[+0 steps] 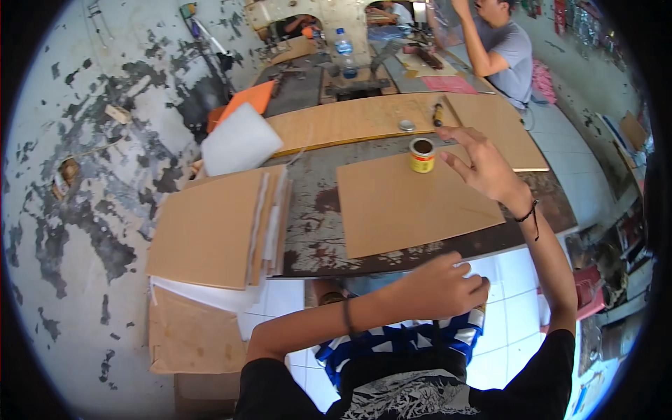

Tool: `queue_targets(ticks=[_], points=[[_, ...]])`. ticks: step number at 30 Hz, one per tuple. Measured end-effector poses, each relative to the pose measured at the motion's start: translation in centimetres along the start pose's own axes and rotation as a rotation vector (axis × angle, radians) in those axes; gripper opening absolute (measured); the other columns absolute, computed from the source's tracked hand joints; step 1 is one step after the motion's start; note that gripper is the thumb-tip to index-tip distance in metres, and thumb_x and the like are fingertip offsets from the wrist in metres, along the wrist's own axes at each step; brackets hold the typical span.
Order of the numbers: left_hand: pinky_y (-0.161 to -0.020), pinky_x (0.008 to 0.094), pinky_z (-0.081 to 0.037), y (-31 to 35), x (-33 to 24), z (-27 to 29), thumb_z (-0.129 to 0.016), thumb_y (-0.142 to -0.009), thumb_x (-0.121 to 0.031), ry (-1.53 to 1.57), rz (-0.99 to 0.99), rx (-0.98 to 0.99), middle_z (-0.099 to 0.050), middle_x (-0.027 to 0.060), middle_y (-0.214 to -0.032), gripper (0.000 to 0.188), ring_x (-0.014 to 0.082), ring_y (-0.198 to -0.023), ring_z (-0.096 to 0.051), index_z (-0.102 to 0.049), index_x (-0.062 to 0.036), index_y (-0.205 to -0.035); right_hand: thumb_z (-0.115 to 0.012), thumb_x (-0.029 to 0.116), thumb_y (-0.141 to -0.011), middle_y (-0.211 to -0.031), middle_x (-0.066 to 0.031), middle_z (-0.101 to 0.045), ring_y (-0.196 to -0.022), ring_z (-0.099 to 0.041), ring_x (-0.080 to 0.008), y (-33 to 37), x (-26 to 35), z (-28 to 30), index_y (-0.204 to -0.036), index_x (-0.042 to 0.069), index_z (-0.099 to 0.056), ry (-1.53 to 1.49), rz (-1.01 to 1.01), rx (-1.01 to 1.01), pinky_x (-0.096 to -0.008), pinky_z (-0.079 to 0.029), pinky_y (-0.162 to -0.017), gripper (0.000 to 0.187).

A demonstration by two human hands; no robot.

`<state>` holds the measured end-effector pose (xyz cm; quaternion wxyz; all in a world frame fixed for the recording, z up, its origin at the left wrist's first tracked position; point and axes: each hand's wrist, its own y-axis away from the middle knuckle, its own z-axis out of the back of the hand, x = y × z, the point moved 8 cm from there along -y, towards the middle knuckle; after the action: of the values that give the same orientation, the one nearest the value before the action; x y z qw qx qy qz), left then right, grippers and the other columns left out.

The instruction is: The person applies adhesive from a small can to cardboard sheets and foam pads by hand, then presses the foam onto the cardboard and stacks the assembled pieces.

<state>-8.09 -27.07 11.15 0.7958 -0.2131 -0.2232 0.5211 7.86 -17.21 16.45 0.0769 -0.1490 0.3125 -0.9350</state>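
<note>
My right hand is open over a brown cardboard sheet, its fingers apart and nothing seen in them. Just left of its thumb, a small yellow tin stands upright without its lid, dark inside. There is a visible gap between thumb and tin. A round metal lid lies behind it on a wooden board. Close beyond my fingertips is a small black and yellow object. My left hand is curled closed in front of the table edge, above my lap; its palm is hidden.
Stacked cardboard sheets stick out past the table's left edge. Behind them are a white foam block and an orange sheet. Another cardboard piece lies at right. A water bottle stands farther back, and a person is at far right.
</note>
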Motion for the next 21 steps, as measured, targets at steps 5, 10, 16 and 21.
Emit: queue_targets(ticks=[5,10,16,21], points=[[-0.071,0.0422,-0.053,5.6,15.4,14.1,-0.069,-0.088,-0.025,-0.206,0.725,-0.113,-0.069,0.0114,-0.08,0.022,0.0337,-0.076,-0.067,-0.073,-0.0099,-0.102,-0.066,0.02,-0.096,-0.123,-0.0186,-0.067,-0.11,-0.067,-0.0299,-0.9,-6.3,-1.9,-0.137,0.004,-0.055,-0.207,-0.272,0.07,-0.0406,-0.052,-0.094,0.045],[-0.092,0.0452,-0.053,24.3,35.8,17.6,-0.075,-0.079,-0.028,-0.539,1.109,0.224,-0.068,0.0214,-0.114,0.041,0.0387,-0.108,-0.064,-0.07,-0.0035,-0.112,-0.057,0.023,-0.104,-0.118,-0.0117,-0.067,-0.109,-0.063,-0.0208,-0.2,-15.5,-2.2,-0.145,0.008,-0.049,-0.335,-0.324,-0.122,-0.0352,-0.049,-0.095,0.044],[-0.098,0.0452,-0.052,34.0,45.4,13.5,-0.084,-0.069,-0.035,-0.507,1.342,0.44,-0.061,0.0307,-0.126,0.073,0.0433,-0.115,-0.061,-0.059,0.0032,-0.127,-0.052,0.025,-0.106,-0.105,-0.0101,-0.065,-0.099,-0.062,-0.0182,8.3,-25.6,0.6,-0.144,0.008,-0.049,-0.238,-0.394,-0.405,-0.033,-0.049,-0.093,0.042],[-0.114,0.0412,-0.039,34.6,47.1,11.9,-0.087,-0.067,-0.048,-0.39,1.297,0.521,-0.049,0.0343,-0.142,0.107,0.0427,-0.134,-0.048,-0.042,0.0133,-0.142,-0.052,0.028,-0.106,-0.099,-0.0146,-0.066,-0.093,-0.064,-0.0228,7.7,-25.6,2.7,-0.141,0.009,-0.051,-0.158,-0.52,-0.434,-0.0351,-0.05,-0.09,0.04]])
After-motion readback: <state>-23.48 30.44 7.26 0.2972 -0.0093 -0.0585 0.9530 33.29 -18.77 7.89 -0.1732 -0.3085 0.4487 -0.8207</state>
